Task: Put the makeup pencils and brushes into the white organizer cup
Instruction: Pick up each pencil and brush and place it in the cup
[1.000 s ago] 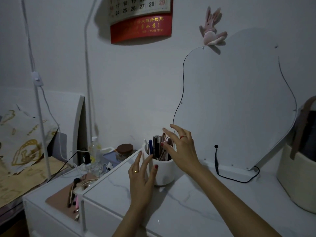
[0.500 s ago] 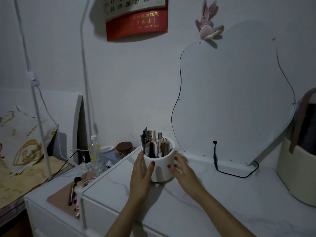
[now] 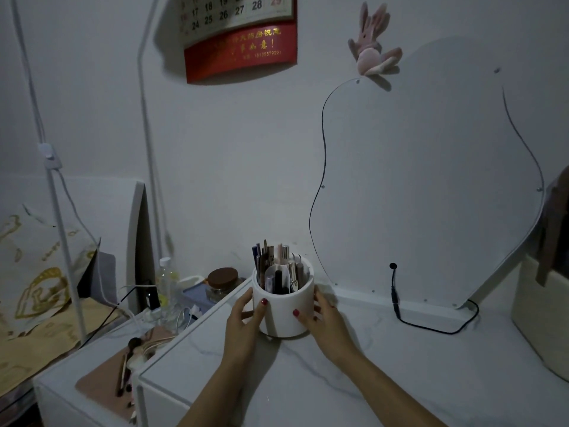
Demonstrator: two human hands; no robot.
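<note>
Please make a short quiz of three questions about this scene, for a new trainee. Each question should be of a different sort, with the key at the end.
1. True or false: both hands touch the white organizer cup.
2. Where does the cup stand? A) on the marble-look tabletop B) on the pink mat C) in the woven basket
3. Fill in: the black cable is plugged into the back of the ____ leaning on the wall.

Key
1. True: the left hand and the right hand clasp its sides.
2. A
3. mirror
</note>
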